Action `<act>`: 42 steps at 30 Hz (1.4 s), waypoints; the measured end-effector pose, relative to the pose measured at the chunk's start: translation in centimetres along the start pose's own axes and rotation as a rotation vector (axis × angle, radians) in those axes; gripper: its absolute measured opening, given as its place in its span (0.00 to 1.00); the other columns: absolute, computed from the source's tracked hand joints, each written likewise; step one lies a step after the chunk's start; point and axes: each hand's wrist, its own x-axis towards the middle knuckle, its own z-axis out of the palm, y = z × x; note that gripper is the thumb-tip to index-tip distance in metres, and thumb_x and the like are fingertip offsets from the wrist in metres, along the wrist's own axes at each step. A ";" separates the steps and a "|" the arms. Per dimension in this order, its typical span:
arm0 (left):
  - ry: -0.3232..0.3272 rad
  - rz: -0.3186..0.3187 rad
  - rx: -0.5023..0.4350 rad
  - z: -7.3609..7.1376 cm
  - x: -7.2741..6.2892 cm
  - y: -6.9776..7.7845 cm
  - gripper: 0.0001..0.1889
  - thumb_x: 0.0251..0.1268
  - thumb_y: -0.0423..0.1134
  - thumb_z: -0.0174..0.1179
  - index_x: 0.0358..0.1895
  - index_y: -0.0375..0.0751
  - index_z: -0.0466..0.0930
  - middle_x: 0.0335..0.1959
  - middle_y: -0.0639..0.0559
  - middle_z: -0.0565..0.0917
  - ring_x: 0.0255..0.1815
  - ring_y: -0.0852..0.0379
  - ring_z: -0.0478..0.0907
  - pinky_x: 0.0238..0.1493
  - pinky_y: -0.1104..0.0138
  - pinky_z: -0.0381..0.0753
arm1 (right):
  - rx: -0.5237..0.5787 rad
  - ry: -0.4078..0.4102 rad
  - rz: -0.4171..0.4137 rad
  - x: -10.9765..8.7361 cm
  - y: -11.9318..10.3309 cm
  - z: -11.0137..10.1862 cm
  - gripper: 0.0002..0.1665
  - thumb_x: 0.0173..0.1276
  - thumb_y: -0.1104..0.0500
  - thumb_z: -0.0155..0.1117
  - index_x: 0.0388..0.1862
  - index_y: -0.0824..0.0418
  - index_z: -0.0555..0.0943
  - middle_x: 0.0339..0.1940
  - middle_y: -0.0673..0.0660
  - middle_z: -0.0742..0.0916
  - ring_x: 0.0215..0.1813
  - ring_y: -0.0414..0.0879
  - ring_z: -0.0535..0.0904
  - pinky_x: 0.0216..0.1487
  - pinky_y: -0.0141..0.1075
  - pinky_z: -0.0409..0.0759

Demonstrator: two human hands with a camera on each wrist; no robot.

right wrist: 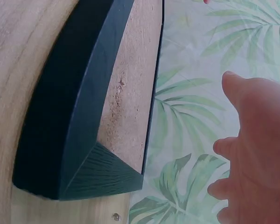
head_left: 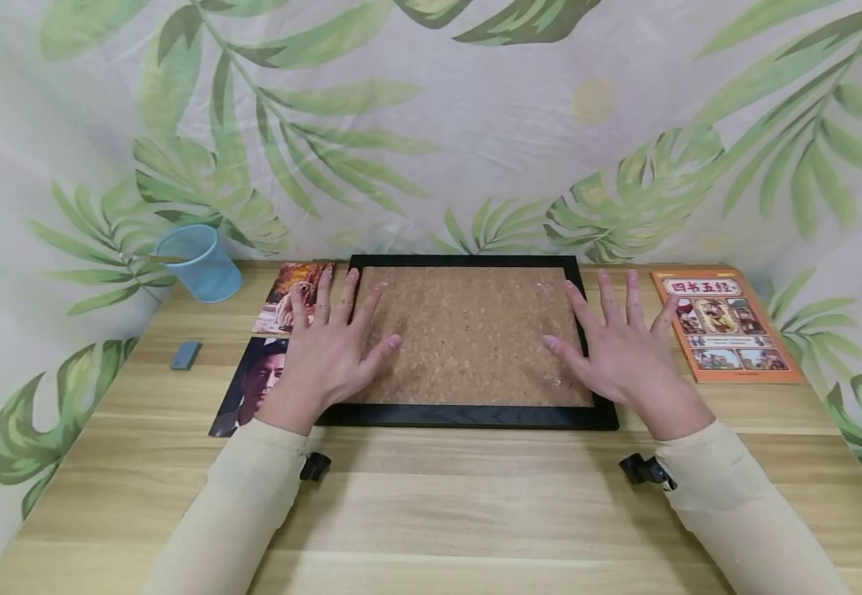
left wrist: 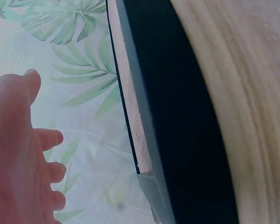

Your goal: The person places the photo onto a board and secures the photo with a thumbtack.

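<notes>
A cork board [head_left: 468, 339] in a black frame [head_left: 468, 416] lies flat between my two hands. My left hand [head_left: 326, 359], fingers spread and straight, is over the frame's left side and overlaps two photos in the head view. Over the right side, my right hand [head_left: 627, 359] is spread the same way, its fingertips toward an orange book [head_left: 746, 330]. Neither hand holds anything. Both wrist views show the hand, left [left wrist: 14, 149] and right [right wrist: 261, 149], raised apart from the thick frame edge, with the cork surface [right wrist: 123, 93] recessed inside the rim.
On the wooden table [head_left: 475, 512], a blue cup [head_left: 215, 268] stands at the back left. A small blue-grey block [head_left: 185, 355] lies in front of it. An autumn-coloured photo [head_left: 304, 277] and a portrait photo [head_left: 237, 401] lie left of the frame. A leaf-patterned cloth [head_left: 475, 124] hangs behind.
</notes>
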 end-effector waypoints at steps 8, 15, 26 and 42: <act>-0.018 0.001 -0.003 0.3 0.0 -0.4 0.44 0.82 0.73 0.38 0.90 0.53 0.50 0.92 0.43 0.44 0.92 0.36 0.30 0.86 0.33 0.30 | 0.013 0.005 -0.005 0.0 0.5 0.3 0.55 0.80 0.19 0.32 0.93 0.46 0.40 0.92 0.69 0.41 0.88 0.72 0.20 0.72 0.83 0.19; -0.039 -0.021 -0.056 -0.1 0.1 -1.4 0.41 0.85 0.69 0.38 0.90 0.52 0.51 0.91 0.40 0.49 0.92 0.35 0.35 0.87 0.34 0.35 | 0.095 0.032 -0.031 0.3 1.5 0.4 0.53 0.83 0.23 0.35 0.93 0.51 0.41 0.91 0.71 0.43 0.88 0.76 0.26 0.73 0.85 0.25; -0.021 -0.168 -0.260 -1.2 1.0 -6.2 0.28 0.86 0.52 0.50 0.74 0.36 0.76 0.60 0.33 0.88 0.54 0.31 0.88 0.56 0.37 0.83 | 0.251 0.266 0.034 2.7 5.4 0.8 0.32 0.88 0.44 0.50 0.66 0.70 0.82 0.55 0.75 0.89 0.47 0.71 0.87 0.47 0.65 0.81; -0.287 -0.403 -0.192 -0.1 2.2 -13.6 0.45 0.82 0.60 0.51 0.81 0.21 0.56 0.77 0.12 0.55 0.79 0.14 0.52 0.78 0.29 0.58 | 0.293 0.003 0.184 5.5 9.9 1.9 0.32 0.85 0.46 0.53 0.63 0.77 0.75 0.57 0.79 0.84 0.55 0.72 0.82 0.55 0.64 0.79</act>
